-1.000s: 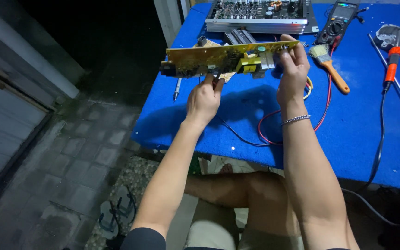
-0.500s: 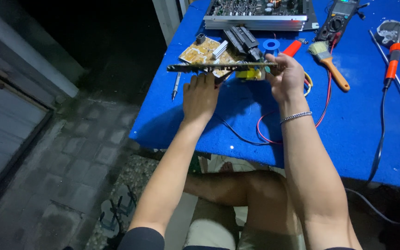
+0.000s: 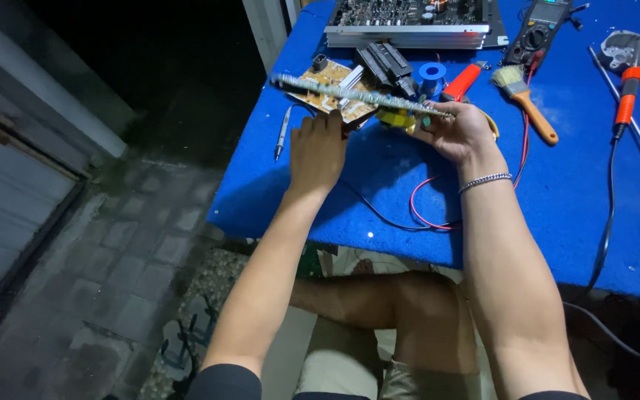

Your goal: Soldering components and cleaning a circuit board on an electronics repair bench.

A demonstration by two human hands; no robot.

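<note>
On your blue desk, upper frame: a paintbrush, a multimeter, a red-handled screwdriver, a blue solder spool, and an open amplifier chassis. Paved floor lies lower left.

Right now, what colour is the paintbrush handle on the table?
Orange, on the paintbrush; clearest in the head view.

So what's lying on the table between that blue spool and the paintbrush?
In the head view, an orange-handled tool lies between the blue spool and the paintbrush, on the blue table.
</note>
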